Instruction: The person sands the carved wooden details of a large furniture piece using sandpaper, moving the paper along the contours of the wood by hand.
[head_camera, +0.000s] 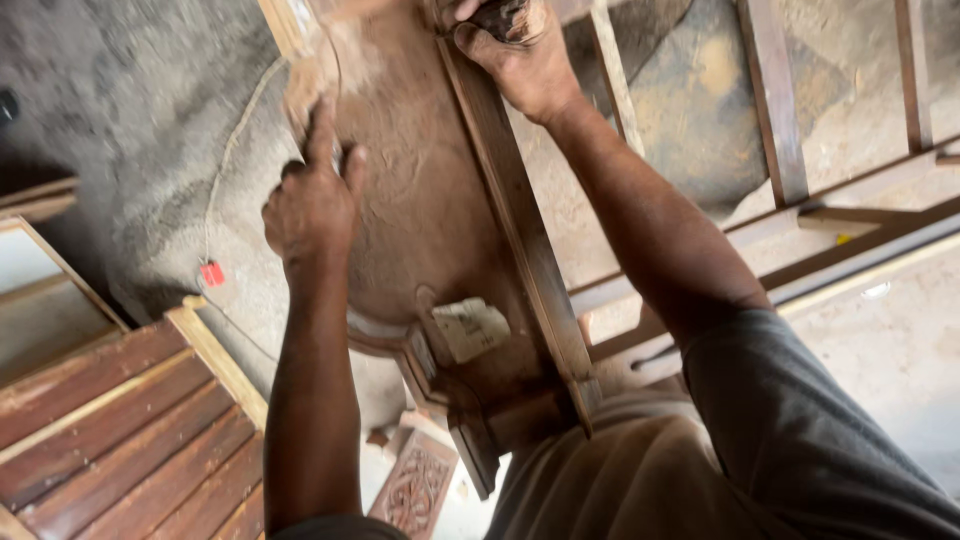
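— Reaching forward, your left hand (312, 200) sits on the left edge of the panel (420, 230), fingers curled in, forefinger stretched up along the wood. Is it gripping anything?

— I cannot tell; the palm faces away from you, and the spot above the fingertip is blurred.

— And your right hand (520, 55)?

— Your right arm runs long and nearly straight from the lower right to the top of the frame. That hand is closed around a dark block (505, 18) and presses it against the rail (520, 230), the dark strip along the panel's right side. The frame edge cuts off the block and the fingertips, so you cannot see what the block is.

— Where does the panel lie?

— Between your arms, its near end against your lap, its far end out of view. A pale scrap (470, 328) rests near its lower end. Slatted boards (120, 440) lie at the lower left, and a carved piece (415, 485) shows below, half hidden by your left forearm.
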